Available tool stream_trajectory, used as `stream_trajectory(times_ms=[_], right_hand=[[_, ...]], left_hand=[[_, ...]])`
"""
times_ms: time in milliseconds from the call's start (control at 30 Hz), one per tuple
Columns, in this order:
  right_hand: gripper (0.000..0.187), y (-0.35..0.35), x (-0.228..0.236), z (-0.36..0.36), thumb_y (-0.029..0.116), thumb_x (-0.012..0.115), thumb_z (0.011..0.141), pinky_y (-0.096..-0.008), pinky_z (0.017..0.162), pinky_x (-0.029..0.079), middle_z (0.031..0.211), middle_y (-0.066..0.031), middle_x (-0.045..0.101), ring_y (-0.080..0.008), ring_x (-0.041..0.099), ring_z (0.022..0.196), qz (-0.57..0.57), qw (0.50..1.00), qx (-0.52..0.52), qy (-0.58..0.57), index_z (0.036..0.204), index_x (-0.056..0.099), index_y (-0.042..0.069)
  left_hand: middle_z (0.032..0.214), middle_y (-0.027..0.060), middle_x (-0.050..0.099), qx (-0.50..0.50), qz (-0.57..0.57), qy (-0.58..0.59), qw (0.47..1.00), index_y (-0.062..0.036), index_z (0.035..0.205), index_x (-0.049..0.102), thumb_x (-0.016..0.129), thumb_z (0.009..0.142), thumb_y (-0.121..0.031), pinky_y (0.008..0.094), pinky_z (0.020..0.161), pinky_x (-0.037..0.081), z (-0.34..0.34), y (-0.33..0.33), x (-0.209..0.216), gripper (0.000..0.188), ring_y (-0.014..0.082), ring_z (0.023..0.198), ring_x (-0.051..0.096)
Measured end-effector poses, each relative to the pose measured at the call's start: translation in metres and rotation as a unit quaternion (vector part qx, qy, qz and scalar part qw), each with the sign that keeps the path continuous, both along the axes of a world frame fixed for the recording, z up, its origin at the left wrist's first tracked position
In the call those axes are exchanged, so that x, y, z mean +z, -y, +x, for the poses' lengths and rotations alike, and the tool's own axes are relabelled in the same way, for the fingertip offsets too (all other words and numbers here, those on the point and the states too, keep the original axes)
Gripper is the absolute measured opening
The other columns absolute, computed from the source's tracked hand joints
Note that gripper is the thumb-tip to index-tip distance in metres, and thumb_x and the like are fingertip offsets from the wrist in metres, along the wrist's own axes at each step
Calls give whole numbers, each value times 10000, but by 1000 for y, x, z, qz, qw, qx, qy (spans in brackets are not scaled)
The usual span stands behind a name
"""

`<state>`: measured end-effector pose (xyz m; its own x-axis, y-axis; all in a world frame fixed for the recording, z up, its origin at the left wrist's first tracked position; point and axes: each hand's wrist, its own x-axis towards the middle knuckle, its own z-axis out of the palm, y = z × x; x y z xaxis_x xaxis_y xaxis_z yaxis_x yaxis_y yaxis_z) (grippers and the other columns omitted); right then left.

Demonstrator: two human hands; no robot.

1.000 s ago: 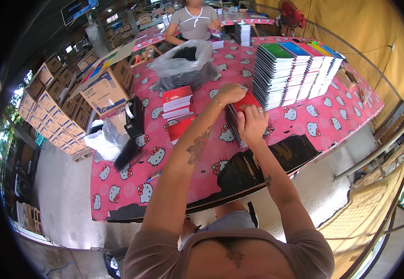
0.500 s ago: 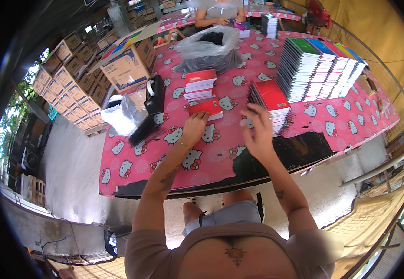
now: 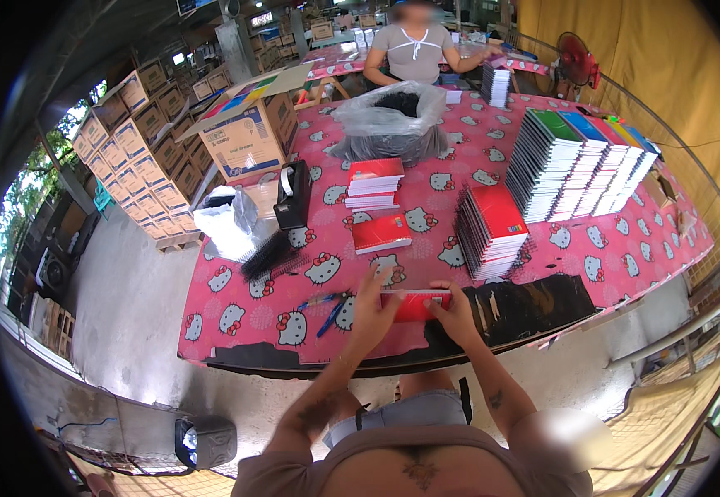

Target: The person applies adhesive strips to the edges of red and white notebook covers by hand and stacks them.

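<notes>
Close to the table's near edge, a small red notebook (image 3: 412,308) is held between my two hands. My left hand (image 3: 372,308) grips its left end and my right hand (image 3: 457,316) closes on its right end. Just beyond lies a low pile of red notebooks (image 3: 382,234), with a taller pile of red notebooks (image 3: 375,186) behind it. To the right stands a stack of red spiral notebooks (image 3: 492,232) with black coils. Left of my left hand, blue-handled pliers (image 3: 327,315) lie on the table.
Tall stacks of coloured spiral notebooks (image 3: 575,166) stand at right. A plastic bag of black coils (image 3: 389,132) sits at the back. At left are loose black coils (image 3: 267,258), a black device (image 3: 293,195) and cartons (image 3: 248,141). A person (image 3: 414,54) works across the table.
My left hand has drawn back from the near red pile toward the table edge. My right hand has left the spiral stack's side. Both now hold a red notebook; the view has shifted upward.
</notes>
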<state>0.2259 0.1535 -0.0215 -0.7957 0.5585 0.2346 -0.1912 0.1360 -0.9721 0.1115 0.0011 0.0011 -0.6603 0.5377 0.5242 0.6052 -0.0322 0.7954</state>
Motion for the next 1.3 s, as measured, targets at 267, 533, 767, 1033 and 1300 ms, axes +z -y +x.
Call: stream_trajectory(times_ms=[267,533,767,1033,1300], right_hand=[[201,-4,-5,8,66,757,868,-248,763,496,919,-32,669,-81,604,855,-9,998,48,27,1025,644,14],[246,-1,14,8,38,706,899,-250,808,496,999,-47,701,-95,616,907,25,993,106,47,1143,692,8],[260,-5,6,10,54,694,912,-245,819,489,985,-35,705,-88,606,902,40,991,105,75,1165,689,-2],[255,0,0,7,61,696,911,-239,805,485,956,-31,696,-79,597,885,4,995,89,55,1160,691,1],[306,-4,-6,0,71,689,918,-260,876,484,1043,-65,727,-91,611,936,85,992,88,17,1217,679,11]], left_hand=[[1064,222,630,256,-223,-248,907,23,1165,648,598,924,-140,481,932,460,-120,67,-20,295,420,1009,582],[997,172,582,282,-254,-315,870,-1,1077,596,605,900,-85,456,765,509,-196,112,-19,195,366,905,595],[989,175,557,272,-238,-333,871,-19,1131,548,571,921,-93,467,730,513,-132,86,-8,223,369,887,595],[983,196,593,331,-255,-259,871,-44,1148,581,552,943,-104,489,715,522,-145,73,-9,216,403,859,632],[813,146,662,71,-67,-89,991,-19,1036,694,599,966,-101,356,669,491,-47,59,27,143,268,714,627]])
